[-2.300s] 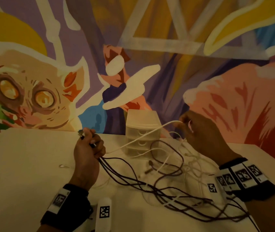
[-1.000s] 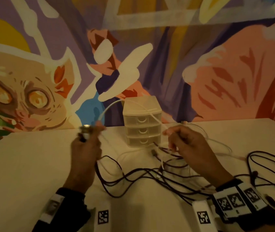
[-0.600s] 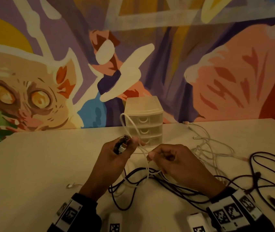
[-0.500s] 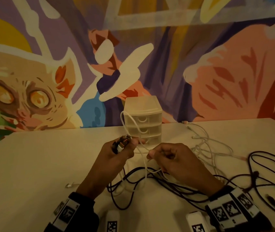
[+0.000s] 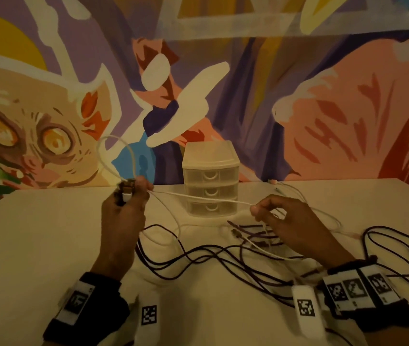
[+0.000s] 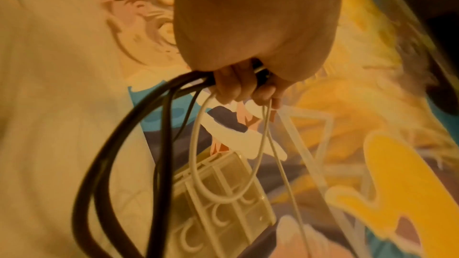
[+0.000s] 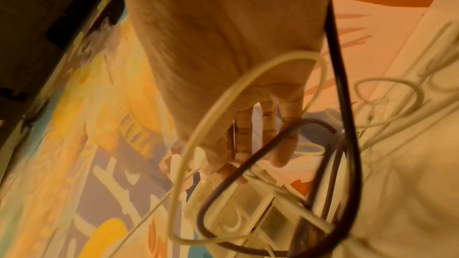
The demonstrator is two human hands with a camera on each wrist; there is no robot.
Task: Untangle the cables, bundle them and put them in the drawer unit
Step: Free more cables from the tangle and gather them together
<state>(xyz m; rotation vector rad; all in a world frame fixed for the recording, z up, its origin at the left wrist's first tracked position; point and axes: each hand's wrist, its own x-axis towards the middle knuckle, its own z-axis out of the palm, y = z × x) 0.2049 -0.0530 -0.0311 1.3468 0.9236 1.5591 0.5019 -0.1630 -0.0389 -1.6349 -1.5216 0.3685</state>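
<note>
Head view: the left hand grips several plug ends and a loop of white cable; the right hand pinches that cable farther along, taut in front of the closed drawer unit. Dark cables lie knotted on the worktop.
Left wrist view: fingers curl round dark and white strands together, so pulling may tighten the knot.
Right wrist view: fingers reach through loops; a dark one runs close along the hand's edge and might snag the hand.
Risk: a hard tug could drag the light drawer unit.
</note>
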